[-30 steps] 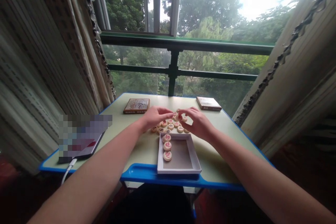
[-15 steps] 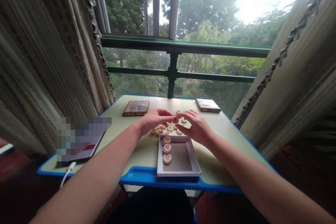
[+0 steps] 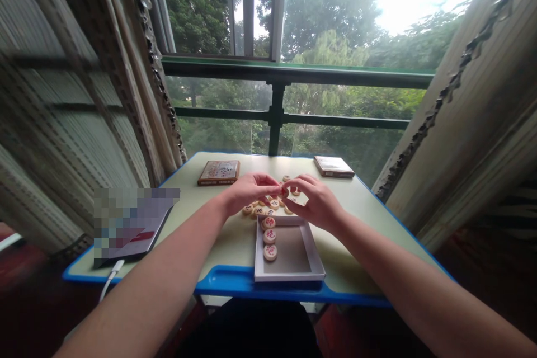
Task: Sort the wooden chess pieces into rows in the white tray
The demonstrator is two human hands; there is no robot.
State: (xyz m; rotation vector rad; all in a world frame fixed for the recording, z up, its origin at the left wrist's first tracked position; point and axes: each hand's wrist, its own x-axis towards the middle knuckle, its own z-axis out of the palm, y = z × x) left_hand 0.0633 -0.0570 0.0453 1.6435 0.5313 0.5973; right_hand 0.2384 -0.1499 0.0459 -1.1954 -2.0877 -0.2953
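Just beyond the white cardboard tray [image 3: 315, 254], my left hand [image 3: 247, 193] and my right hand [image 3: 314, 198] meet over a round wooden Chinese chess piece [image 3: 285, 192] with a red character. Both hands grip it by its edges with their fingertips. Along the tray's left side sits a column of red-marked pieces [image 3: 270, 236]; at its far end the pieces appear to overlap. More loose pieces [image 3: 259, 211], some with dark characters, lie on the table under and around my hands, which partly hide them.
On the pale table [image 3: 222, 240] with a blue edge, a patterned box [image 3: 218, 172] lies at back left and another flat box [image 3: 334, 166] at back right. A tablet-like device [image 3: 155, 224], partly blurred out, has a white cable [image 3: 112, 277]. Curtains and a railed window surround the table.
My right fingers have closed onto the chess piece, which was in my left fingertips beside them. The piece is turned slightly. The view has shifted a little.
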